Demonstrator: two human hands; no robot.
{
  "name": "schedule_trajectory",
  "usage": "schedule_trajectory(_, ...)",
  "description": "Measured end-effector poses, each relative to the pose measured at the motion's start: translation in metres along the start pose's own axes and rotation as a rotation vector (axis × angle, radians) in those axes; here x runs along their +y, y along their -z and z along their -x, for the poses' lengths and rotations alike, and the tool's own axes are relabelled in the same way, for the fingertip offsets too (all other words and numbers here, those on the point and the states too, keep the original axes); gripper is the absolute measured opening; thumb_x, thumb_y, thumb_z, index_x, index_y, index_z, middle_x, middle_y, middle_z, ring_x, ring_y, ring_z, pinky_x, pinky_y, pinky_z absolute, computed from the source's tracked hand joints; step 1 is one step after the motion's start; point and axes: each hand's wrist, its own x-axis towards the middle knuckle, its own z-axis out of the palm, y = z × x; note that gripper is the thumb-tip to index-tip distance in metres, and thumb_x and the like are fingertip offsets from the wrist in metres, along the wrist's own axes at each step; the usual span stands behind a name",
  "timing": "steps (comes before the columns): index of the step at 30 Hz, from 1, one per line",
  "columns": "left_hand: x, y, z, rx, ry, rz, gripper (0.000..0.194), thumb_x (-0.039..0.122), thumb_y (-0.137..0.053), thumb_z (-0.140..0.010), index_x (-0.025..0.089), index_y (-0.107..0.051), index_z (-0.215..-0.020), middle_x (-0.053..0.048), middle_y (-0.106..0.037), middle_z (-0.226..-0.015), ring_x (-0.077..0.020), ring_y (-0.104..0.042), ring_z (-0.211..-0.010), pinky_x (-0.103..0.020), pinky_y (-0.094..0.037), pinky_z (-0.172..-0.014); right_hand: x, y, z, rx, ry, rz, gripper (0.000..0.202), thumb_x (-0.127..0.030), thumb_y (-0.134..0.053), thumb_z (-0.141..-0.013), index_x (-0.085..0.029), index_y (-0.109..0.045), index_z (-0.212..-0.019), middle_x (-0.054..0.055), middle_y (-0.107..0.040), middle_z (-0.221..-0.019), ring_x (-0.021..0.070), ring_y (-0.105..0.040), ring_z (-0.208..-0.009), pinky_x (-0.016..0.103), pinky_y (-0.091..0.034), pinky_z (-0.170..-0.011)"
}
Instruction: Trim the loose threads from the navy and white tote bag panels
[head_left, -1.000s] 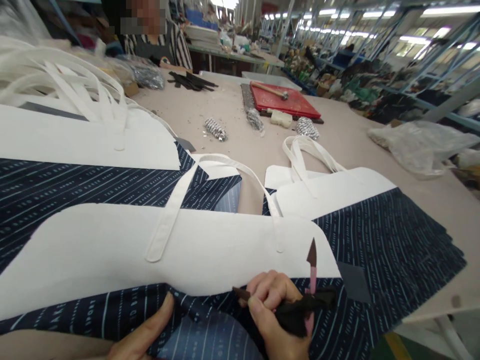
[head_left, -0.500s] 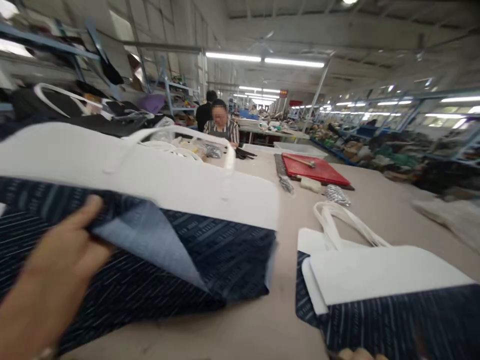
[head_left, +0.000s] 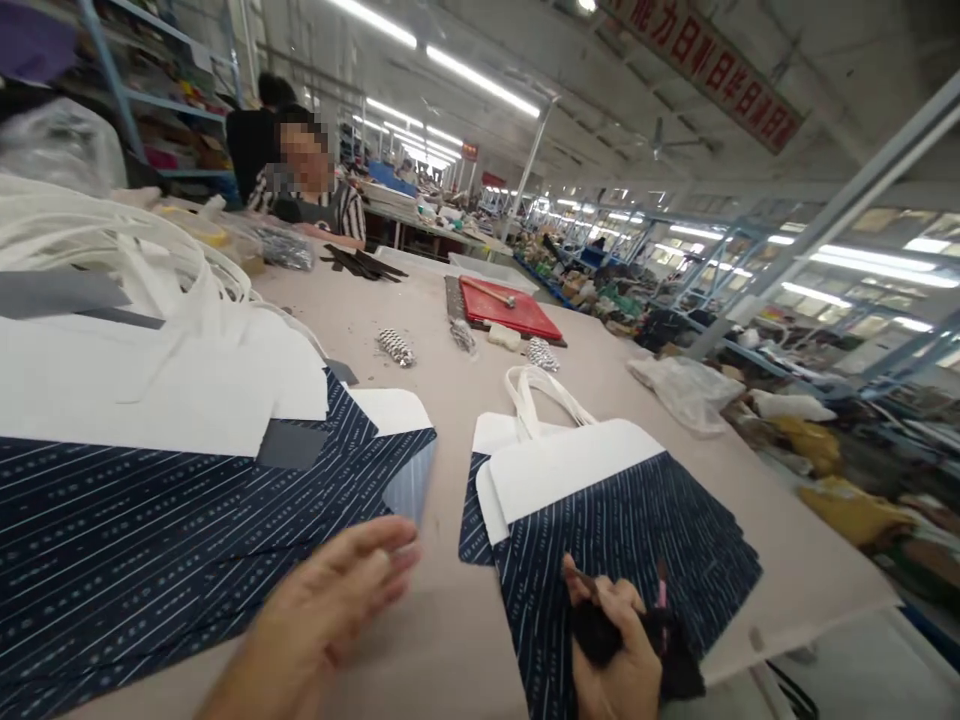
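My left hand (head_left: 337, 600) hovers by the front edge of the left pile of bag panels (head_left: 180, 520), fingers stretched and nothing in them. Those panels are navy with pale printed stripes, white upper parts and white handles (head_left: 217, 270). My right hand (head_left: 619, 650) is closed on a black, soft-looking thing (head_left: 596, 630), whose exact kind I cannot make out. A thin pink-and-dark stick (head_left: 661, 585) sticks up beside that hand. Beneath it lies a fanned stack of similar navy-and-white panels (head_left: 585, 490), with looped white handles (head_left: 544, 395) at its far end.
Farther back on the table (head_left: 465, 620) are a red board (head_left: 517, 308) with a hammer (head_left: 491, 292), patterned bundles (head_left: 395, 347), and dark strips (head_left: 364, 262). A person (head_left: 315, 190) in striped sleeves sits across. Clear plastic (head_left: 686, 390) lies at the right edge.
My left hand has let go of the navy-and-white panel it held up on the left. My right hand has come further into view with the black thing. The view has swung right.
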Motion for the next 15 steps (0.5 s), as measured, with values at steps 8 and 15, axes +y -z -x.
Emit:
schedule_trajectory(8, -0.059, -0.114, -0.051, -0.052, 0.167, -0.182, 0.045, 0.03, -0.063, -0.088, 0.013, -0.05, -0.127, -0.013, -0.062, -0.124, -0.0189, -0.067, -0.095, -0.036, -0.057, -0.082, 0.015, 0.029, -0.012, -0.132, 0.017, -0.088, 0.026, -0.026, -0.074, -0.075, -0.021, -0.054, -0.059, -0.007, -0.051, -0.059, 0.0104, -0.059, -0.058, 0.044, -0.058, -0.094)
schedule_trajectory(15, -0.075, -0.147, -0.086, -0.132, 0.025, -0.611, 0.031, 0.045, -0.056, -0.091, 0.015, -0.062, -0.101, 0.0, -0.063, -0.078, -0.0109, -0.056, -0.057, -0.028, -0.05, -0.054, 0.009, 0.03, -0.016, -0.227, 0.022, 0.037, 0.042, -0.05, -0.067, -0.08, -0.023, -0.047, -0.054, -0.006, -0.048, -0.053, 0.0137, -0.057, -0.054, 0.043, -0.059, -0.076)
